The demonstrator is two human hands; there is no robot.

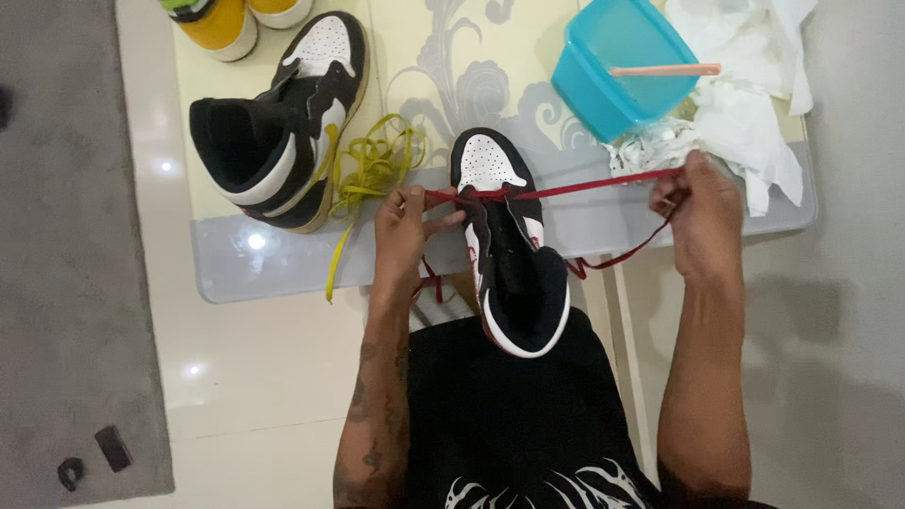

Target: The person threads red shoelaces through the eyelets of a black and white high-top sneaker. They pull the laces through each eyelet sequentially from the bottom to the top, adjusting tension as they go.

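Note:
A black and white high-top shoe (509,254) rests on my lap with its toe on the glass table (283,264). A red lace (584,187) runs through its lowest eyelets and is pulled taut to both sides. My left hand (403,231) pinches the lace's left end beside the shoe. My right hand (702,212) grips the right end, held out toward the table's right edge, and a loose loop of lace hangs below it.
A second black and white high-top (278,132) lies at the left, with a loose yellow lace (372,174) beside it. A blue plastic tub (627,66) with a stick across it stands by crumpled white paper (754,113). Yellow shoes (226,24) sit at the top edge.

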